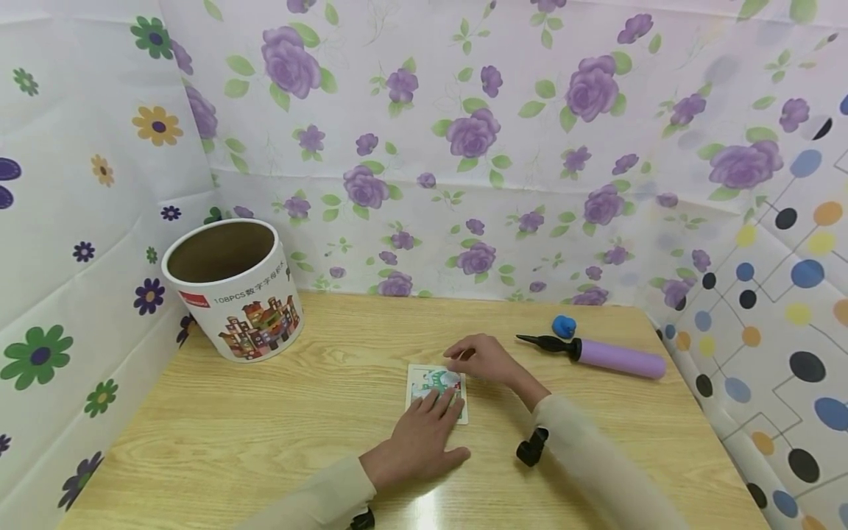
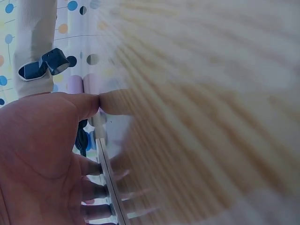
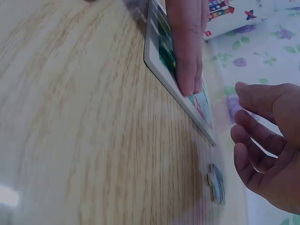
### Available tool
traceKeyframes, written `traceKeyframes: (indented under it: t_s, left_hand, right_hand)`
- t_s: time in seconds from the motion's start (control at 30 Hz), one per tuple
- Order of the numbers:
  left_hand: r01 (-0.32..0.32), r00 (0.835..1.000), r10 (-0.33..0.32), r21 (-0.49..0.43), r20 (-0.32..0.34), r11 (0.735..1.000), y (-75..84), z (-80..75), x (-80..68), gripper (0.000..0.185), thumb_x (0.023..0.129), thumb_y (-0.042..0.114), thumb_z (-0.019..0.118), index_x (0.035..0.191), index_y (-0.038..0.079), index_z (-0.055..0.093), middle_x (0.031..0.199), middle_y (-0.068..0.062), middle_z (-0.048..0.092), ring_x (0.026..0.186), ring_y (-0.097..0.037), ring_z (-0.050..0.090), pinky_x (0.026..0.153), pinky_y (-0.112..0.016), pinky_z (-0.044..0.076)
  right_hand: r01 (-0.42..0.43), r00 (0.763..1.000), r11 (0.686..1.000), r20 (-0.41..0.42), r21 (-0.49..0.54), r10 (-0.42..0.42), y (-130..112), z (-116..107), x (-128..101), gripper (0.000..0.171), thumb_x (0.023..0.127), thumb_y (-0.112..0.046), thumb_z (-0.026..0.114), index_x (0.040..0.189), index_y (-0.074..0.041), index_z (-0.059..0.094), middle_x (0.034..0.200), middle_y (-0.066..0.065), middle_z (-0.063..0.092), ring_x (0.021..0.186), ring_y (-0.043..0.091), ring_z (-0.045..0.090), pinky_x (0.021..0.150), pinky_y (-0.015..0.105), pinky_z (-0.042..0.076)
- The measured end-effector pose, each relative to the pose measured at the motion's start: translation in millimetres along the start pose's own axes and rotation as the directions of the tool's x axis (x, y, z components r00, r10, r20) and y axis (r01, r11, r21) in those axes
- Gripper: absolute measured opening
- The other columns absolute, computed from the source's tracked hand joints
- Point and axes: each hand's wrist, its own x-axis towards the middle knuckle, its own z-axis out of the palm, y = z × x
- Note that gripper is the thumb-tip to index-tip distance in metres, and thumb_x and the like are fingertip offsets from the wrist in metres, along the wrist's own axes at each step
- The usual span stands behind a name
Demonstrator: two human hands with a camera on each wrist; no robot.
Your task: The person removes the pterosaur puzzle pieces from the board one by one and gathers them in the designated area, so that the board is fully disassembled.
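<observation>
Puzzle board [image 1: 424, 367] lies on the table [image 1: 291, 419]; the left hand [image 1: 422, 439] rests there with straight fingers; the right hand [image 1: 489, 359], near one loose piece [image 3: 217, 183], grasps nothing, its fingers loosely bent.

The cream-sleeved left arm [image 1: 324, 489] reaches forward, bare left hand [image 1: 424, 438] palm down, thumb spread; the cream-sleeved right arm [image 1: 589, 453] angles inward, bare right hand [image 1: 486, 359] loosely curved.
</observation>
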Motion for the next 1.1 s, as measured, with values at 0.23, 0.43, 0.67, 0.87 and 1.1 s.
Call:
traceKeyframes:
  t_s: [0.23,0.43,0.67,0.87,1.1]
  left_hand:
    - [-0.02,1.0,0.02,-0.026,-0.004,0.999,-1.7,1.3,-0.4,0.081,0.102,0.064,0.043,0.162,0.012,0.03,0.169,-0.011,0.021,0.155,-0.034,0.023,0.119,-0.052,0.031]
    - [-0.033,0.999,0.033,-0.036,-0.012,0.999,-2.8,1.2,0.0,0.081,0.102,0.064,0.043,0.162,0.012,0.029,0.169,-0.012,0.02,0.154,-0.035,0.023,0.118,-0.054,0.032]
    - [-0.039,0.999,0.038,-0.052,-0.009,0.998,-4.4,1.3,0.2,0.081,0.103,0.063,0.043,0.163,0.012,0.028,0.17,-0.012,0.019,0.155,-0.034,0.022,0.118,-0.054,0.031]
    - [-0.039,0.999,0.039,-0.051,-0.005,0.998,-4.3,0.5,-1.0,0.08,0.103,0.063,0.044,0.162,0.011,0.028,0.169,-0.012,0.021,0.155,-0.034,0.023,0.118,-0.054,0.032]
    - [-0.045,0.999,0.045,-0.05,-0.012,0.998,-4.1,-1.0,-3.1,0.08,0.103,0.062,0.045,0.162,0.01,0.029,0.169,-0.014,0.022,0.154,-0.036,0.024,0.117,-0.055,0.033]
  right_hand:
    - [0.019,0.999,0.998,0.039,-0.055,-0.017,-11,10,9,0.023,0.095,-0.025,0.075,0.115,-0.015,0.079,0.109,-0.004,0.074,0.094,0.012,0.068,0.083,0.034,0.057]
    - [0.034,0.997,0.997,0.071,-0.07,-0.029,-11,13,17,0.021,0.095,-0.027,0.075,0.113,-0.019,0.079,0.11,-0.006,0.072,0.098,0.012,0.066,0.086,0.036,0.056]
    - [0.1,0.988,0.992,0.129,-0.079,-0.09,-10,17,25,0.016,0.096,-0.026,0.074,0.11,-0.021,0.081,0.112,-0.007,0.072,0.101,0.012,0.066,0.086,0.036,0.055]
    - [0.132,0.979,0.988,0.167,-0.077,-0.117,-10,21,28,0.013,0.095,-0.025,0.075,0.106,-0.021,0.082,0.103,-0.01,0.07,0.09,0.008,0.061,0.077,0.03,0.053]
    - [0.137,0.976,0.985,0.183,-0.104,-0.117,-14,24,28,0.013,0.095,-0.023,0.075,0.105,-0.019,0.082,0.1,-0.009,0.069,0.088,0.007,0.059,0.076,0.029,0.052]
